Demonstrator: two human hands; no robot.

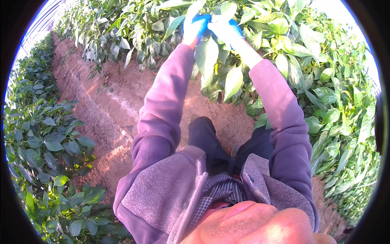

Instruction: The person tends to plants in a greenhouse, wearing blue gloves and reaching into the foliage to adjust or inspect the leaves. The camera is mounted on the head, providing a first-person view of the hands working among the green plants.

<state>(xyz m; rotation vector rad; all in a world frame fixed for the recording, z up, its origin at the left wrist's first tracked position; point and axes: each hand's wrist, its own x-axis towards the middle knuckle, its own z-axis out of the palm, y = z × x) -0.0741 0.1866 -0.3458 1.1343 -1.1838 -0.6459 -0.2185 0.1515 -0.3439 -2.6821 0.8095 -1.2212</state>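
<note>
Both my hands wear blue gloves and meet among the upper leaves of a pepper plant [236,80]. My left hand [197,26] has its fingers turned inward, with a long leaf crossing in front of it. Close beside it, my right hand [227,30] reaches in from the other side, its back washed out by sunlight. Leaves and glare hide the fingertips, so whether they grip a stem or leaf is unclear. Just below the hands hangs a large pale green leaf [207,59]. A small yellow-green piece [216,69], too small to identify, shows among the foliage.
Dense pepper plants [329,91] run along my right side and continue at the upper left. Another leafy row [51,143] stands on the left. Between the rows lies a reddish dirt path [106,103]. A curved greenhouse cover [41,23] shows at the far upper left.
</note>
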